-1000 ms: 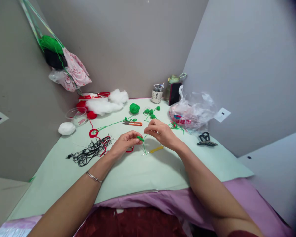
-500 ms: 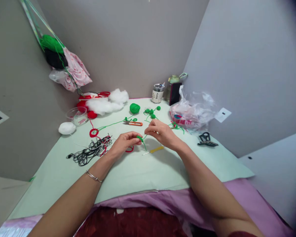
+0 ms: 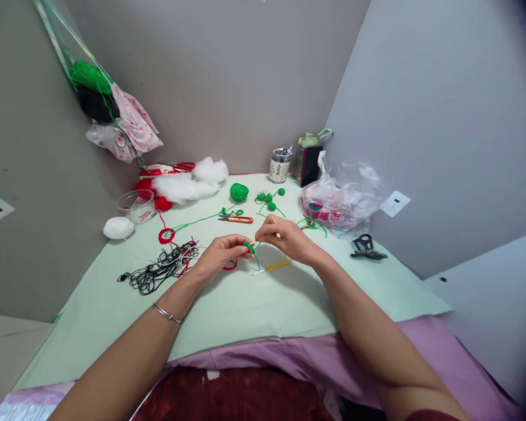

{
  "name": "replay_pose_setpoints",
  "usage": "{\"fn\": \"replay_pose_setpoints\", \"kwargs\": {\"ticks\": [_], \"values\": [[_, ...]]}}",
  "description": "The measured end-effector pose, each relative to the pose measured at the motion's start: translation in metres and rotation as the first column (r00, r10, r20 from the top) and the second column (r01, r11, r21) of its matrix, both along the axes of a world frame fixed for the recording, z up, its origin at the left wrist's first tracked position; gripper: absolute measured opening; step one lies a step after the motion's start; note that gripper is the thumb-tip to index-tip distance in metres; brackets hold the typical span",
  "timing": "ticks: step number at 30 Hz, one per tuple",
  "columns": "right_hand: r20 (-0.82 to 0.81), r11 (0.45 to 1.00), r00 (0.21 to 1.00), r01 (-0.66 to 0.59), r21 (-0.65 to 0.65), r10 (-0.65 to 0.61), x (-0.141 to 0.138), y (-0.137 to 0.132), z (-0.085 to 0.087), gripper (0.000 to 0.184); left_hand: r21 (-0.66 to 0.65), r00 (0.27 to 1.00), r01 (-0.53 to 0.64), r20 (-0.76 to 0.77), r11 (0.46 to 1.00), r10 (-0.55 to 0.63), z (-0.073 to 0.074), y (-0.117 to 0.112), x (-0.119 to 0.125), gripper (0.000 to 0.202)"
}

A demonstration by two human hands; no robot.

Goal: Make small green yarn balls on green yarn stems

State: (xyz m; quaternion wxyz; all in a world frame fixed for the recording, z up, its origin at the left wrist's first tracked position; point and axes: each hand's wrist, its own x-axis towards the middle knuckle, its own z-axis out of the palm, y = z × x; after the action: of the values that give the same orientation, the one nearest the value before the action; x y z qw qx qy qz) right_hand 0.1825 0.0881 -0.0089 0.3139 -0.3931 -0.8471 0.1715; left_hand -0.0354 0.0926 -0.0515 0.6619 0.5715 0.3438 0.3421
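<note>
My left hand [image 3: 225, 250] is closed, pinching a small green crocheted piece [image 3: 249, 248] between thumb and fingertips. A green yarn tail hangs down from the piece. My right hand [image 3: 283, 235], also closed, grips a thin pale needle [image 3: 253, 242] whose tip meets the green piece; green yarn runs beside it. Most of the needle is hidden by the fingers. Below my right hand a crochet hook with a yellow handle [image 3: 279, 265] lies on the table. Part of a red yarn ring [image 3: 230, 265] shows beside my left hand.
Orange thread snips [image 3: 236, 219] and a green yarn ball [image 3: 239, 192] lie beyond my hands. Tangled black yarn [image 3: 153, 272] is at left, white stuffing [image 3: 186, 187] behind it. A plastic bag [image 3: 342, 196] and a black hair claw [image 3: 368, 248] sit at right.
My right hand has moved slightly down and left, closer to the green piece. The pale needle now shows against it. My left hand stays nearly still.
</note>
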Motion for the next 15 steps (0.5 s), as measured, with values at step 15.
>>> {"fn": "replay_pose_setpoints", "kwargs": {"ticks": [15], "values": [[-0.115, 0.983, 0.991, -0.092, -0.157, 0.074, -0.0021, 0.0029, -0.0058, 0.011, 0.019, 1.0, 0.028, 0.0, 0.999, -0.028, -0.0004, -0.0005, 0.0006, 0.021]]}}
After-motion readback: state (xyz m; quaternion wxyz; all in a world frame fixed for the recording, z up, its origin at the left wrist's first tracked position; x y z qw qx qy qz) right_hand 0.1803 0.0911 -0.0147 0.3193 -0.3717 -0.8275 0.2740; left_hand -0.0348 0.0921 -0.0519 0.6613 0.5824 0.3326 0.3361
